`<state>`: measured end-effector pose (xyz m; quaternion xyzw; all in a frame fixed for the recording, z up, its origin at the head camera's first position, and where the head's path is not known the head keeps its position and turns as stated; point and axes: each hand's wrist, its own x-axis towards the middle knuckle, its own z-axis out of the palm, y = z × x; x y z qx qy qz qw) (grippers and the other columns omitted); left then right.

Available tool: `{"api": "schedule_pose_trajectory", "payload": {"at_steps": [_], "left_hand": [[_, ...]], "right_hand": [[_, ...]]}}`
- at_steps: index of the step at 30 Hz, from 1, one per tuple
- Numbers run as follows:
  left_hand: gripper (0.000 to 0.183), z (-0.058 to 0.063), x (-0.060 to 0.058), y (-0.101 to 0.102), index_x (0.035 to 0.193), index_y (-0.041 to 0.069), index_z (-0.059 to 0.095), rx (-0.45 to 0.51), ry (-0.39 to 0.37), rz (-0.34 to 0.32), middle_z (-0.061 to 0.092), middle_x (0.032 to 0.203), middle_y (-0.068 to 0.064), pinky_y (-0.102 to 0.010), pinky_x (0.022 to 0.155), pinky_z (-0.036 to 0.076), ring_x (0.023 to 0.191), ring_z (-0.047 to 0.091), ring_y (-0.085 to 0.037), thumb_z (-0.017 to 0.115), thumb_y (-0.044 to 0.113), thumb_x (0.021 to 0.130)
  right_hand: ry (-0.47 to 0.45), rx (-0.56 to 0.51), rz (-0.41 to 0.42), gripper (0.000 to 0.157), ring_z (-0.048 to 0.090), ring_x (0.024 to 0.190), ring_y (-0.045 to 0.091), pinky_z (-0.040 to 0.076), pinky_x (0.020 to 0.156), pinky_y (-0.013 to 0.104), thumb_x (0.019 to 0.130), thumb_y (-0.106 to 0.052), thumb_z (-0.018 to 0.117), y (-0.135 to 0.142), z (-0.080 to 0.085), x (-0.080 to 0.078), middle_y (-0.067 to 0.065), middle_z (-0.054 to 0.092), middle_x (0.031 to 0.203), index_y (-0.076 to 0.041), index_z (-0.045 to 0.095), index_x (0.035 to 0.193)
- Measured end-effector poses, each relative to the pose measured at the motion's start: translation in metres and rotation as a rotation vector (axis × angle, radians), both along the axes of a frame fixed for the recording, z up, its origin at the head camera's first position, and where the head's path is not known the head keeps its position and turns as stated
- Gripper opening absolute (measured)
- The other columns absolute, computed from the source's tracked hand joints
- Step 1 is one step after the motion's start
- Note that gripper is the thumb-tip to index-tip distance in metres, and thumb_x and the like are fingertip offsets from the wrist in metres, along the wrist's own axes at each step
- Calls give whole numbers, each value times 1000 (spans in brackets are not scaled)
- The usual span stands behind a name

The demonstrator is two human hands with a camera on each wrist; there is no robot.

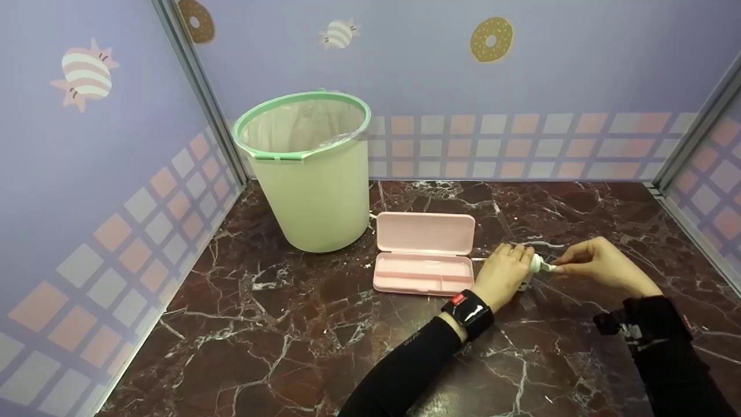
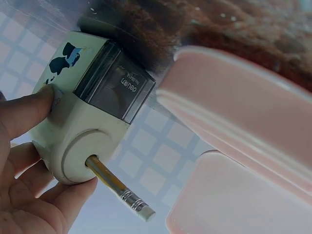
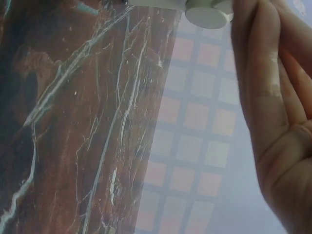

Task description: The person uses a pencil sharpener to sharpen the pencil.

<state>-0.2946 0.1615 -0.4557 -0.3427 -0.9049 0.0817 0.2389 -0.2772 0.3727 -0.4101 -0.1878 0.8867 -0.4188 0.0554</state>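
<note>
My left hand (image 1: 502, 271) grips a white hand-crank pencil sharpener (image 2: 92, 97) standing on the table. The sharpener has dark patches on its side and a clear dark shavings drawer. A yellow pencil (image 2: 108, 176) sits in its front hole, with the metal band and white eraser end sticking out. On the opposite side of the sharpener, my right hand (image 1: 599, 265) pinches the end of the crank handle (image 1: 547, 266) between thumb and fingers. Just left of my left hand lies an open pink pencil case (image 1: 424, 233), its lid tipped back and its tray divided into compartments.
A pale green waste bin (image 1: 315, 197) with a green rim and a clear liner stands behind and left of the pencil case. Patterned panels (image 1: 428, 69) wall in the back and sides of the dark marbled table (image 1: 278, 341).
</note>
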Motion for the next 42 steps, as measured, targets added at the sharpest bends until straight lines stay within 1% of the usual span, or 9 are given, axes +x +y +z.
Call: {"api": "schedule_pose_trajectory", "payload": {"at_steps": [5,11,14,18,26,29,36,39,42], "left_hand": [[44,-1,0,1,139,17,55,-1,-1,-13,63,134,3,-26,109,46,117,61,-12,56,20,96],[43,-2,0,2,139,18,55,1,-3,-20,62,135,4,-26,109,45,118,61,-12,54,19,96],[43,-2,-1,2,139,18,55,7,-9,-25,62,135,3,-26,110,45,118,61,-12,54,18,96],[44,-2,-2,-1,140,18,55,-4,-8,-32,62,136,4,-25,109,45,117,61,-12,54,18,96],[44,2,-8,-8,142,16,54,-7,-14,-50,61,138,2,-27,109,46,118,61,-13,52,14,98],[44,1,-9,-8,142,16,54,0,-28,-49,61,138,2,-27,110,45,119,60,-13,52,14,97],[45,1,-8,-6,142,16,53,12,-47,-50,60,139,2,-26,111,44,120,60,-13,51,14,98],[45,1,-7,-5,142,16,53,16,-51,-52,60,140,2,-27,111,44,120,60,-13,51,13,98],[46,0,-5,-4,143,15,53,13,-51,-54,60,140,2,-27,111,44,121,60,-14,52,13,97]], "right_hand": [[7,-43,-70,22,65,60,1,56,54,20,87,-8,72,1,-2,1,-8,75,76,11,71,98],[79,-49,-144,22,64,62,0,53,53,19,88,-10,72,1,-6,1,-13,74,76,8,72,99],[112,-57,-170,21,66,66,-1,53,57,17,87,-10,73,0,-8,-1,-10,75,79,8,73,98],[111,-82,-179,22,67,72,-2,55,63,15,87,-9,73,-1,-10,-6,-8,76,82,9,72,99],[143,-144,-223,29,71,78,3,55,71,14,89,-17,72,-10,-12,-15,-8,77,86,8,72,103],[135,-197,-226,30,72,80,4,56,73,14,89,-16,72,-11,-15,-17,-10,77,88,10,71,103],[50,-478,-219,28,73,82,4,59,77,19,91,-1,66,-13,-27,-29,-14,75,94,22,62,107],[54,-470,-242,30,72,82,1,59,77,18,91,0,65,-14,-31,-35,-15,75,94,24,60,109],[110,-325,-286,31,69,81,-5,58,74,16,90,-5,68,-15,-35,-39,-14,74,93,20,64,108]]}}
